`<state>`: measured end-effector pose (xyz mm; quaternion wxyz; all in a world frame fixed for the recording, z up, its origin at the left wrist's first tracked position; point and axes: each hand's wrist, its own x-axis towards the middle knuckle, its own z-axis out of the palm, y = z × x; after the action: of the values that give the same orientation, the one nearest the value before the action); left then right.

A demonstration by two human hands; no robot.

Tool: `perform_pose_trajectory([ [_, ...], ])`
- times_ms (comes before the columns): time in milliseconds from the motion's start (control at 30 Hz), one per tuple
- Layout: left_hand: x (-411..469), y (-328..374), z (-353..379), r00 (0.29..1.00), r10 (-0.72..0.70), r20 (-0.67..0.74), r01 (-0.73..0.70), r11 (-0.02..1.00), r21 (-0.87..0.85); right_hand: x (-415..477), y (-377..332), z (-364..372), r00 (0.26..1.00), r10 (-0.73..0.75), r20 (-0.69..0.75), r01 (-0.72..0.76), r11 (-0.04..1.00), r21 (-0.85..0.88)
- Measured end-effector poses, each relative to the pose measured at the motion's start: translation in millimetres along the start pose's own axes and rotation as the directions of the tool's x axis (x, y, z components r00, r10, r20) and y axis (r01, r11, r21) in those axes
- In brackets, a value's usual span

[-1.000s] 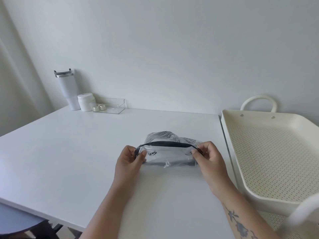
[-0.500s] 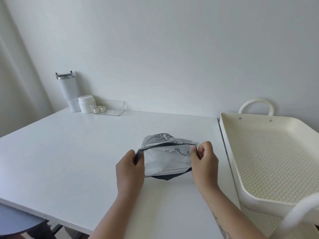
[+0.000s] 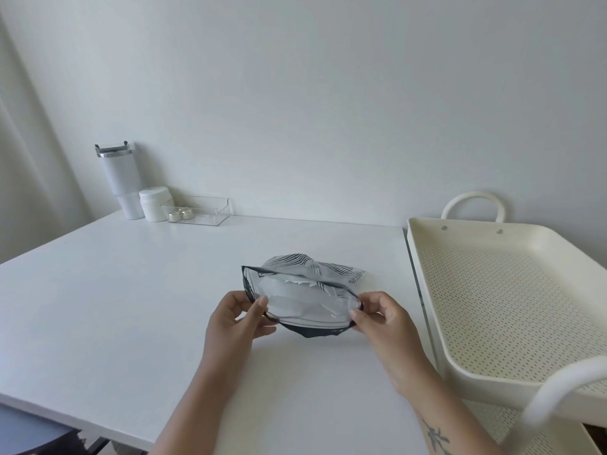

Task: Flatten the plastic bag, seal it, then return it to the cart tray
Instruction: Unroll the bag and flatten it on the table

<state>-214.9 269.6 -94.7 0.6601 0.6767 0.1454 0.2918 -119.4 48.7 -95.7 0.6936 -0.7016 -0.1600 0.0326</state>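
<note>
Both hands pinch the bag point(image 3: 303, 298) on the table point(image 3: 131, 290), just left of the tray point(image 3: 512, 290). Left hand point(image 3: 235, 318) fingers clamp its left edge, right hand point(image 3: 382, 318) fingers its right; its mouth gapes.

Left hand point(image 3: 237, 318): fingers curled, thumb and forefinger pinched together, forearm extended forward.
Right hand point(image 3: 382, 318): likewise pinched; tattooed forearm angled inward.

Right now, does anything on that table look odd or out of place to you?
Only the plastic bag: its mouth gapes wide open and its body is puffed and crumpled, not flat. The left hand and right hand pinch its two ends. Nothing looks spilled or broken; the cart tray beside the table holds nothing.
</note>
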Motion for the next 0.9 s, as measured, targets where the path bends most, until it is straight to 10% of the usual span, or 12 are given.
perform_pose_trajectory([
  [300,-3,-2,20,0.988,0.031,-0.149,0.029,0.921,0.389,9,-1,10,0.937,-0.199,-0.288,0.083,0.926,-0.369],
  [633,-9,7,20,0.949,0.253,-0.188,-0.124,0.847,0.517,-3,-4,9,0.991,0.005,-0.134,-0.008,1.000,-0.020],
  [900,-12,9,21,0.910,0.288,-0.299,-0.067,0.813,0.578,0,2,6,0.965,-0.023,-0.262,-0.046,0.966,-0.256],
])
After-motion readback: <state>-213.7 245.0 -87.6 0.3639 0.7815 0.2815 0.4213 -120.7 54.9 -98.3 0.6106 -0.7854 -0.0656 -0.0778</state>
